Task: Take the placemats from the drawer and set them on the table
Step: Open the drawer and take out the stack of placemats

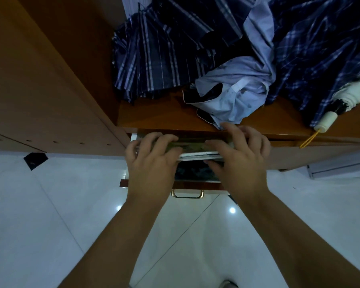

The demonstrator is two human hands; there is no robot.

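- Head view: a stack of placemats (195,150) is held between both hands, over the open drawer (197,186) and just below the front edge of the wooden shelf (164,117).
- The top mat is a dull green-brown with a mottled pattern. Thin white and grey edges of the layers below show at the near side.
- The left hand (152,163) grips the left end of the stack, its fingers (154,139) curled over the top.
- The right hand (240,161) grips the right end, with its fingers spread on top and the thumb tucked beneath the near edge.
- The drawer is pulled out toward the camera. Its front carries a brass handle (186,193), and it hangs over the glossy white tiled floor (50,215).
- On the shelf lie a dark blue plaid fabric (154,59) and a crumpled light blue shirt (233,96). At the right is a cream umbrella handle (326,121) with a yellow loop.
- The mats' pattern is blurred, and I cannot tell how many are in the stack.
- What lies in the dark inside of the drawer is hard to make out.
- The hands and wrists cover both ends of the stack and much of the drawer's sides.
- The plaid fabric is cut off at the top and right edges.
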